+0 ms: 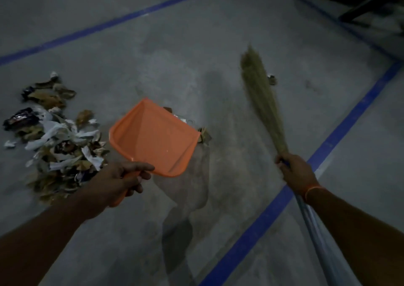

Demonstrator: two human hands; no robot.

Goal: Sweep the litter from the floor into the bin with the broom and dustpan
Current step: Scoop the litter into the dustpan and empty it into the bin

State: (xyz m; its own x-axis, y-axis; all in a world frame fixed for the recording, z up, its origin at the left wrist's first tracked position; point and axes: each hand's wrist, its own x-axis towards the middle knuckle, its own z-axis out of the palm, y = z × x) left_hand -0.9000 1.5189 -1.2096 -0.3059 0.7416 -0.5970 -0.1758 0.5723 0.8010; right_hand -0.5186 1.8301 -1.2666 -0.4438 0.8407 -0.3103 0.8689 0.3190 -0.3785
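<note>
The left hand (122, 179) grips the handle of the orange dustpan (153, 137), pan tilted above the floor (218, 45). The right hand (294, 168) clenches the broom (261, 97), bristles blurred at far right. The litter (59, 137) is heaped left of the dustpan; a few scraps (204, 135) lie at its right edge.
</note>
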